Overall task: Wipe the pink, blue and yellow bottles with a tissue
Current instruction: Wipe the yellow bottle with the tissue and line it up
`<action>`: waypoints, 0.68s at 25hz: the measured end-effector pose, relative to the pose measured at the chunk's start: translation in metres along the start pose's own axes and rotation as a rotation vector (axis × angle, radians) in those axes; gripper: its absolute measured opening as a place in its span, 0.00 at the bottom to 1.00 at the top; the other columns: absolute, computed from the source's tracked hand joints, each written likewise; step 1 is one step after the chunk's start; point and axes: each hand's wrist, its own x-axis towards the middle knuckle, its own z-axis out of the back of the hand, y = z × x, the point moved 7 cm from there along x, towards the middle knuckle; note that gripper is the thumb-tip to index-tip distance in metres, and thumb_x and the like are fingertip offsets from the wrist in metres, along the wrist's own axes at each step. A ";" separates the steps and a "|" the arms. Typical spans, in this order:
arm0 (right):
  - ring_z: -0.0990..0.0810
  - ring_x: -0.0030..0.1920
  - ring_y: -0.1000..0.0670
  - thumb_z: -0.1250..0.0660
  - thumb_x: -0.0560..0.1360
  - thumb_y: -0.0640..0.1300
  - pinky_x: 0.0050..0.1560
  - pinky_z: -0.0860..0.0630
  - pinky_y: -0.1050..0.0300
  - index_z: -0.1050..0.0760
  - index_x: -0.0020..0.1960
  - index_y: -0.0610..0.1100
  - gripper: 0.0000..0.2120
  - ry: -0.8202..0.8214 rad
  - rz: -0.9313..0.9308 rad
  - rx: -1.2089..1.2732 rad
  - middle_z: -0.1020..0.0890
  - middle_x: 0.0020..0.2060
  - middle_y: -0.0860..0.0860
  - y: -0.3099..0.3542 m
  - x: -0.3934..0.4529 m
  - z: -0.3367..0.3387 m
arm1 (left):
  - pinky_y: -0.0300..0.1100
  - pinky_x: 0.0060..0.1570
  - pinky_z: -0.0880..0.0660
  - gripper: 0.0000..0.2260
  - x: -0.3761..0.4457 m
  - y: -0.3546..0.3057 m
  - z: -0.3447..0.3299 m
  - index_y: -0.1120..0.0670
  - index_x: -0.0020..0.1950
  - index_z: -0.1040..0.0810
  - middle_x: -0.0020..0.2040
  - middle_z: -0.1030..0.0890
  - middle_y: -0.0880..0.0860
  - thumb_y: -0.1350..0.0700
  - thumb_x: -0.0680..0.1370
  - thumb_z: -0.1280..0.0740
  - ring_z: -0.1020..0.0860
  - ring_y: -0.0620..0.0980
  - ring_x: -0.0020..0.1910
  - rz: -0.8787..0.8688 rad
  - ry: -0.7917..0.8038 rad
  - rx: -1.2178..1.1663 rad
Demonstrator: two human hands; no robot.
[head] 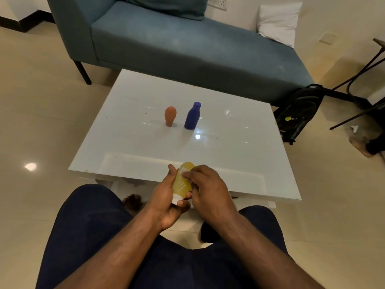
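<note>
My left hand (pixel 166 197) has the yellow bottle (pixel 181 184) in a closed grip over my lap, cap toward me. My right hand (pixel 206 184) pinches the tissue (pixel 186 170) against it. It looks light, soft-walled and slick, so I'd hold its lower body.

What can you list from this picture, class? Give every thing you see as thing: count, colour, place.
yellow bottle: one, yellow with white cap, held over the table's near edge
tissue: one, white, pressed on the yellow bottle
pink bottle: one, pinkish-orange, standing on its cap mid-table
blue bottle: one, blue, upright beside the pink bottle
table: one, glossy white, centre
sofa: one, teal, behind table
pillow: one, white, sofa's right end
backpack: one, black, floor right
left hand: grips the yellow bottle
right hand: presses the tissue
</note>
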 end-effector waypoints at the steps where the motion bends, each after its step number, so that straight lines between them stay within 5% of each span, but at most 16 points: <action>1: 0.24 0.55 0.49 0.33 0.74 0.36 0.55 0.24 0.54 0.22 0.61 0.45 0.17 0.006 0.004 0.005 0.22 0.53 0.50 -0.002 -0.003 0.000 | 0.35 0.20 0.32 0.29 0.000 0.000 0.001 0.57 0.65 0.22 0.44 0.19 0.57 0.35 0.79 0.39 0.25 0.49 0.31 -0.004 -0.005 0.004; 6: 0.24 0.52 0.51 0.35 0.76 0.37 0.54 0.23 0.53 0.22 0.61 0.45 0.15 -0.113 -0.084 -0.026 0.23 0.52 0.50 -0.027 0.019 0.009 | 0.36 0.21 0.32 0.27 -0.001 0.001 -0.002 0.53 0.67 0.23 0.45 0.21 0.57 0.34 0.79 0.40 0.26 0.49 0.32 -0.021 -0.021 0.041; 12: 0.25 0.54 0.46 0.26 0.67 0.37 0.51 0.23 0.50 0.22 0.61 0.45 0.23 0.041 0.078 -0.069 0.21 0.54 0.48 0.005 -0.005 -0.012 | 0.38 0.25 0.32 0.35 -0.003 -0.004 -0.001 0.52 0.60 0.16 0.44 0.16 0.56 0.29 0.78 0.51 0.19 0.52 0.37 -0.057 -0.072 0.034; 17: 0.27 0.57 0.49 0.33 0.74 0.41 0.54 0.26 0.56 0.23 0.61 0.46 0.15 -0.057 -0.055 -0.058 0.24 0.55 0.50 -0.021 0.022 -0.004 | 0.37 0.21 0.35 0.35 0.001 -0.004 0.002 0.53 0.65 0.20 0.41 0.19 0.56 0.29 0.78 0.48 0.25 0.50 0.32 -0.062 -0.091 0.060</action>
